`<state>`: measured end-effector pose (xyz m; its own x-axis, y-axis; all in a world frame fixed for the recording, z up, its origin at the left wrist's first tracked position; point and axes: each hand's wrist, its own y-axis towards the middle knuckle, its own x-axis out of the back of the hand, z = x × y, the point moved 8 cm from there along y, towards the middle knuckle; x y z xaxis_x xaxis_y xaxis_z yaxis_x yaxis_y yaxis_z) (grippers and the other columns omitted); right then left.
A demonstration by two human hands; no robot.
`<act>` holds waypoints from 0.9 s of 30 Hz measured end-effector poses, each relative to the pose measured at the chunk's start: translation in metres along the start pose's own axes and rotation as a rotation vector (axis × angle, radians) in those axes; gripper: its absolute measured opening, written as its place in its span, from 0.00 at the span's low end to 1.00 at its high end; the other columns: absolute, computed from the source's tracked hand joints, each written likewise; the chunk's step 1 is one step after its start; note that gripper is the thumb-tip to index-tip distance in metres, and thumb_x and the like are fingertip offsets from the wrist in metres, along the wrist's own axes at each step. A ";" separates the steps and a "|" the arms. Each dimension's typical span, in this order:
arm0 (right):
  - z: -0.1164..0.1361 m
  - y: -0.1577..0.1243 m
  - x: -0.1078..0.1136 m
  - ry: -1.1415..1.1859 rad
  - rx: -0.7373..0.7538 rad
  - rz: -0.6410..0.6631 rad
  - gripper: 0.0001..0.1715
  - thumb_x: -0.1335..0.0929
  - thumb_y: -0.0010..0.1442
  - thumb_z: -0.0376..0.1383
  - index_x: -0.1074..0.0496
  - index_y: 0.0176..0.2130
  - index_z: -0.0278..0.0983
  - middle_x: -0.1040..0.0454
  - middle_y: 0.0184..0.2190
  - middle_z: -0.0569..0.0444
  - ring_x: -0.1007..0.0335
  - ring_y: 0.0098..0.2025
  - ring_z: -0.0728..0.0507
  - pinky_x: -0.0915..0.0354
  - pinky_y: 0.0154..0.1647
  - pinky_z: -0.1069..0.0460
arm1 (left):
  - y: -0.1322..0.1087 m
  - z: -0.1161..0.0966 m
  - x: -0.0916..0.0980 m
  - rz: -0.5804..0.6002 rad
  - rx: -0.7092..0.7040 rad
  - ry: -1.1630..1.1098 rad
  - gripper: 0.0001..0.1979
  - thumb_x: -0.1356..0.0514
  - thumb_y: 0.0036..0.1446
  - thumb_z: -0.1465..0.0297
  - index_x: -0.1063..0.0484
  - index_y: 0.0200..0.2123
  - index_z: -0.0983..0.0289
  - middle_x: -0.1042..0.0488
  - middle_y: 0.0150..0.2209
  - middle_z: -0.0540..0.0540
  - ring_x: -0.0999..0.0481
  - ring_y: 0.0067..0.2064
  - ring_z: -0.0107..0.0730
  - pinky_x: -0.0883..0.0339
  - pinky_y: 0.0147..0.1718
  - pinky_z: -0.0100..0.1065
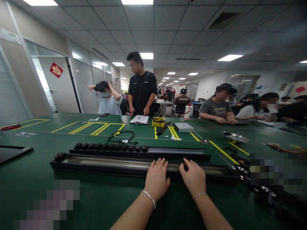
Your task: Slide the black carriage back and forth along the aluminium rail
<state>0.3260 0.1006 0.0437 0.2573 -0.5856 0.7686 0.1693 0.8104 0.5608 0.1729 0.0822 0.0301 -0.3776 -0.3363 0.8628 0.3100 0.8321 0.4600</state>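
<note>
A long black rail [96, 161] with a shiny metal channel lies across the green table in front of me. My left hand [157, 175] rests on its near side, fingers stretched out over the channel and holding nothing visible. Just to the right, my right hand [193, 175] has its thumb and fingers around a small black round piece [185, 166] at the channel. Most of that piece is hidden by the fingers. A similar black round piece [59, 156] sits at the rail's left end. Behind lies a second black rail [177, 151], carrying a row of several such round pieces [111, 147] on its left part.
On the green table [107, 204] are a black cable [122, 136], a yellow box-like item [158, 121], a grey box [183, 127], a metal bowl [235, 137] and a clipboard [139, 119]. Blurred black parts [266, 195] lie at right. Several people are around the table.
</note>
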 end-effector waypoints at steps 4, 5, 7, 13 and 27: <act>-0.001 0.000 -0.002 -0.004 0.014 -0.017 0.24 0.41 0.54 0.40 0.28 0.45 0.32 0.26 0.44 0.46 0.35 0.49 0.39 0.46 0.52 0.47 | 0.000 0.000 0.001 -0.010 0.001 -0.001 0.27 0.46 0.52 0.64 0.41 0.56 0.62 0.40 0.59 0.55 0.44 0.60 0.38 0.53 0.59 0.44; -0.001 0.000 -0.002 -0.003 0.015 -0.022 0.24 0.41 0.54 0.40 0.28 0.45 0.32 0.26 0.44 0.46 0.35 0.49 0.39 0.47 0.52 0.46 | 0.000 0.000 0.001 -0.010 0.000 -0.002 0.27 0.46 0.52 0.64 0.41 0.56 0.62 0.40 0.59 0.55 0.44 0.60 0.38 0.53 0.59 0.45; -0.002 0.000 -0.002 0.000 0.017 -0.028 0.24 0.41 0.54 0.40 0.28 0.45 0.32 0.26 0.44 0.46 0.36 0.49 0.39 0.47 0.52 0.46 | 0.000 0.000 0.001 -0.010 -0.002 -0.003 0.27 0.46 0.52 0.64 0.41 0.56 0.63 0.40 0.59 0.55 0.44 0.60 0.38 0.53 0.59 0.45; -0.002 0.000 -0.003 -0.012 0.012 -0.027 0.24 0.40 0.54 0.40 0.28 0.46 0.32 0.27 0.46 0.48 0.38 0.52 0.38 0.48 0.53 0.46 | 0.000 0.000 0.000 0.005 -0.001 0.004 0.27 0.47 0.52 0.64 0.42 0.56 0.62 0.40 0.59 0.55 0.45 0.61 0.38 0.53 0.60 0.44; -0.003 0.000 -0.001 -0.027 0.009 -0.011 0.25 0.41 0.55 0.40 0.28 0.46 0.31 0.27 0.45 0.45 0.36 0.50 0.40 0.47 0.53 0.47 | 0.000 -0.001 0.002 0.005 -0.004 0.012 0.28 0.46 0.52 0.64 0.42 0.56 0.62 0.40 0.59 0.55 0.44 0.60 0.38 0.53 0.60 0.44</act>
<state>0.3289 0.1015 0.0419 0.2299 -0.5947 0.7703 0.1636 0.8039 0.5718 0.1729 0.0815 0.0320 -0.3658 -0.3376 0.8673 0.3150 0.8320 0.4567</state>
